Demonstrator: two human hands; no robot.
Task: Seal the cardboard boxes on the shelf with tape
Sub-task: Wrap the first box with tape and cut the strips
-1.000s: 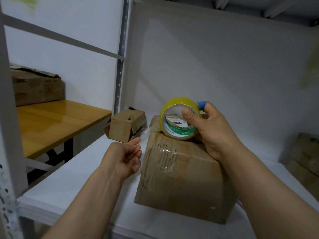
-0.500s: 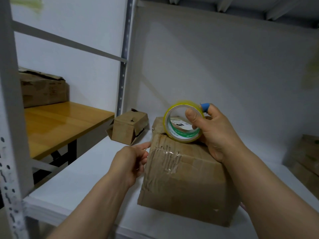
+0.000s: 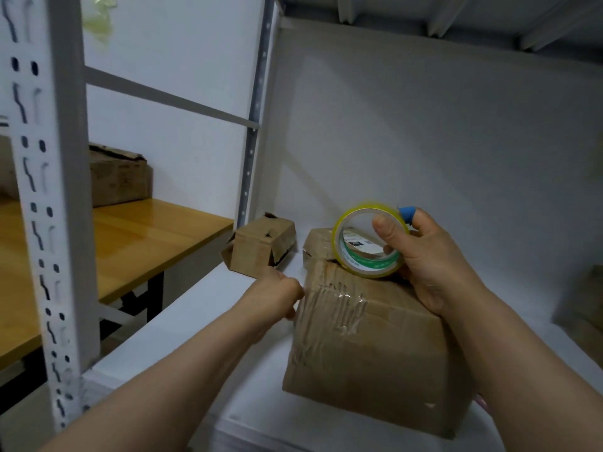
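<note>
A brown cardboard box [image 3: 375, 360] with crinkled clear tape on its near face stands on the white shelf [image 3: 169, 347]. My right hand [image 3: 434, 269] grips a yellow tape roll [image 3: 368, 243] on the box's top, thumb through the core; one fingertip wears a blue cap. My left hand [image 3: 277, 295] touches the box's upper left edge with curled fingers; whether it pinches anything I cannot tell. A smaller cardboard box [image 3: 261, 246] with open flaps lies behind on the shelf.
A perforated white shelf post [image 3: 49, 203] stands close at the left. Beyond it is a wooden table [image 3: 130, 236] with a cardboard box [image 3: 117, 177] on it. More cardboard [image 3: 580, 308] sits at the shelf's right edge. An upper shelf [image 3: 424, 14] hangs overhead.
My left hand has moved right from open air to the box's upper left edge. The view has shifted right and closer. The right hand keeps the tape roll on the box top.
</note>
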